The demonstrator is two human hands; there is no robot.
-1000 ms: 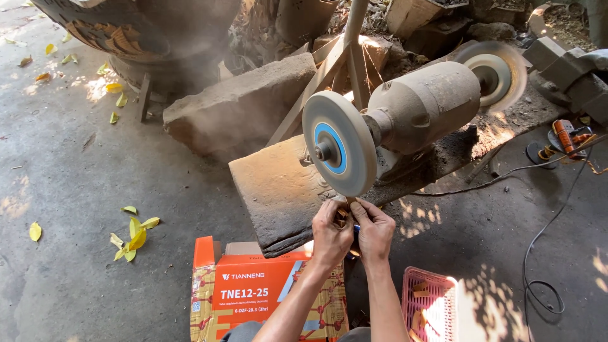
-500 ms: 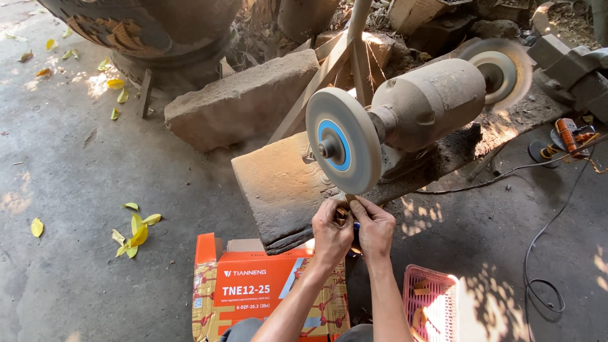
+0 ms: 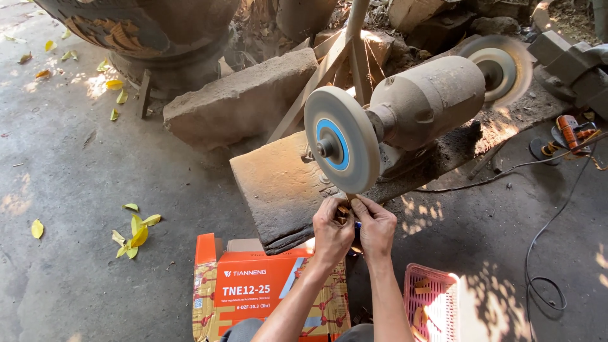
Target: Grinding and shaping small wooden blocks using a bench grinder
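Under the bottom edge of the grinding wheel, the left hand and right hand pinch a small wooden piece together. Both grips are clamped on it, right below the wheel and touching it.

Your left hand and your right hand are close together, and both pinch a small brown piece right under the round grey wheel with the blue ring in its middle. The wheel sits on a dusty grey motor, and the motor rests on a flat stone slab. An orange box is just below your left arm, and a pink basket is beside your right arm.
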